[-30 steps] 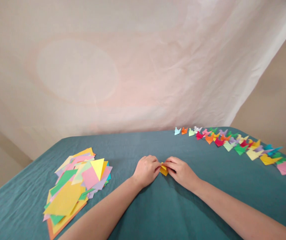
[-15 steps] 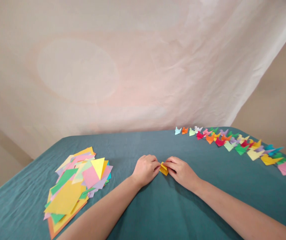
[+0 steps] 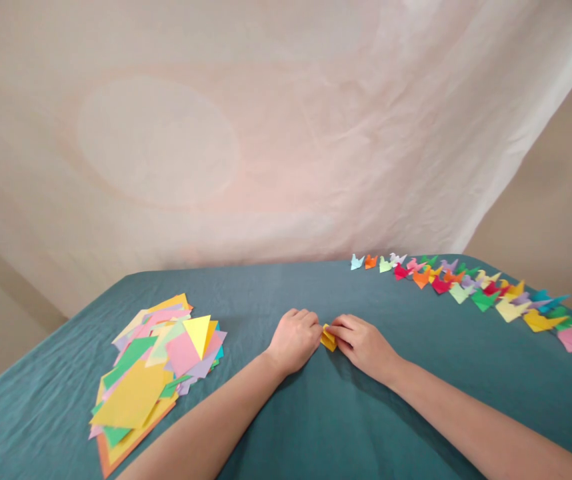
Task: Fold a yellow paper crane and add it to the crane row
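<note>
A small folded piece of yellow paper (image 3: 328, 337) lies on the teal cloth between my two hands. My left hand (image 3: 295, 339) is curled, its fingertips pinching the paper's left side. My right hand (image 3: 363, 345) is curled too, with thumb and fingers pressed on the paper's right side. Most of the paper is hidden by my fingers. Both forearms stretch back toward me across the table.
A loose pile of coloured paper squares (image 3: 153, 363) lies at the left on the teal tablecloth (image 3: 316, 427). Several folded paper figures (image 3: 471, 287) in many colours run along the far right edge. A pale wrinkled sheet (image 3: 266, 133) hangs behind the table.
My hands have closed slightly tighter around the yellow paper; otherwise nothing has moved.
</note>
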Tool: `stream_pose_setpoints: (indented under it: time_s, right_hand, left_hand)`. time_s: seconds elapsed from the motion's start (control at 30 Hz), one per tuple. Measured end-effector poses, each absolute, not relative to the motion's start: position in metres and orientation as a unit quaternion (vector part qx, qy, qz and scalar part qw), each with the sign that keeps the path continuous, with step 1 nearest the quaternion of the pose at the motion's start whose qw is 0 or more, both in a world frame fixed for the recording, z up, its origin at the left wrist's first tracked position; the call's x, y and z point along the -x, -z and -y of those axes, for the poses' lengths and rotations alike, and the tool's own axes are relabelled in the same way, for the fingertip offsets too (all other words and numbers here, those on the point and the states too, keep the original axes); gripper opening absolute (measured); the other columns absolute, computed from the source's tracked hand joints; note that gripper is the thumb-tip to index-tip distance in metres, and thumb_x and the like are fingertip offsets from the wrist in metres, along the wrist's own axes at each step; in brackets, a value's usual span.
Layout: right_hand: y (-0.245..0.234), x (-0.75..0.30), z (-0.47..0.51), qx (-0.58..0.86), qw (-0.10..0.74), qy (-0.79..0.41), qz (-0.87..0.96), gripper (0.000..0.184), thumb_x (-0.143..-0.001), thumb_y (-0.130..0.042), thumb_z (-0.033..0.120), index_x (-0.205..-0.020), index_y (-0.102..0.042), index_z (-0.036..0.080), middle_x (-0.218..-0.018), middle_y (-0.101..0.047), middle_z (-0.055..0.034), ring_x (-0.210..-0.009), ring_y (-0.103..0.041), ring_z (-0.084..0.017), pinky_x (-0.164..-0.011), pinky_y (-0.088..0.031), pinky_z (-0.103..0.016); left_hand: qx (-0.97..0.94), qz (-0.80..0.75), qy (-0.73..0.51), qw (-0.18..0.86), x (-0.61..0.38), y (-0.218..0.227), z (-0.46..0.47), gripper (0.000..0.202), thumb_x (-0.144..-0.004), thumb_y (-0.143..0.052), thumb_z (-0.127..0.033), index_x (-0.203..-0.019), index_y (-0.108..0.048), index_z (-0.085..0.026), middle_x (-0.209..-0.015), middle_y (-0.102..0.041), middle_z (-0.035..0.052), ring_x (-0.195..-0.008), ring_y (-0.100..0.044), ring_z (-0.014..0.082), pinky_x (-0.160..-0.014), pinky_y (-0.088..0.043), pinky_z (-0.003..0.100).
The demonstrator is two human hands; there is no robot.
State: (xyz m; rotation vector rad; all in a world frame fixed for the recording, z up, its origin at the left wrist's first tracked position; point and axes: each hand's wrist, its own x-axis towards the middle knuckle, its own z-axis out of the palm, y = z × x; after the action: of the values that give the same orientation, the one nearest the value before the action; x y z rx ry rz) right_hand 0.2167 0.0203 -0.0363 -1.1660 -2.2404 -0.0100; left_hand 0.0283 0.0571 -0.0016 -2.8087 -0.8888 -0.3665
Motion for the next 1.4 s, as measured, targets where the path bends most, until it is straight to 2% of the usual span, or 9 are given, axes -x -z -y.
stream_pose_setpoints:
  time_s: [0.23,0.47,0.73,1.4]
  right_hand:
    - [0.034,-0.216,-0.020,0.436,0.282,0.019,0.854,0.023,-0.085,-0.050,0.011,-0.102,-0.063,0.020,-0.090,-0.060,-0.0056,-0.082,-0.055,-0.018,-0.075,-0.047,-0.031]
    - [0.031,-0.216,-0.018,0.427,0.253,0.061,0.866,0.020,-0.085,-0.052,0.013,-0.101,-0.063,0.019,-0.090,-0.061,-0.0063,-0.081,-0.055,-0.018,-0.073,-0.046,-0.031]
    - [0.029,-0.215,-0.017,0.423,0.245,0.062,0.870,0.020,-0.085,-0.050,0.012,-0.101,-0.062,0.018,-0.090,-0.061,-0.0066,-0.082,-0.055,-0.018,-0.074,-0.046,-0.031]
    - [0.025,-0.216,-0.017,0.401,0.246,0.069,0.880,0.021,-0.088,-0.046,0.012,-0.097,-0.063,0.018,-0.088,-0.062,-0.0075,-0.081,-0.054,-0.018,-0.072,-0.042,-0.032]
  left_hand:
    - [0.940,0.314,0.128,0.049,-0.024,0.006,-0.058,0.014,-0.087,-0.051,-0.022,-0.087,-0.065,-0.020,-0.086,-0.059,0.0028,-0.081,-0.054,0.0166,-0.071,-0.041,0.028]
    - [0.939,0.315,0.139,0.020,-0.019,0.011,-0.060,0.017,-0.087,-0.050,-0.019,-0.095,-0.064,-0.023,-0.091,-0.058,0.0016,-0.084,-0.054,0.0155,-0.075,-0.043,0.026]
    - [0.938,0.310,0.158,-0.005,-0.016,0.011,-0.058,0.024,-0.085,-0.047,-0.014,-0.103,-0.062,-0.022,-0.097,-0.057,0.0038,-0.090,-0.052,0.0177,-0.080,-0.042,0.029]
    - [0.949,0.286,0.117,0.062,-0.018,0.007,-0.056,0.017,-0.088,-0.050,-0.016,-0.097,-0.063,-0.021,-0.093,-0.056,0.0040,-0.091,-0.050,0.0180,-0.079,-0.039,0.031]
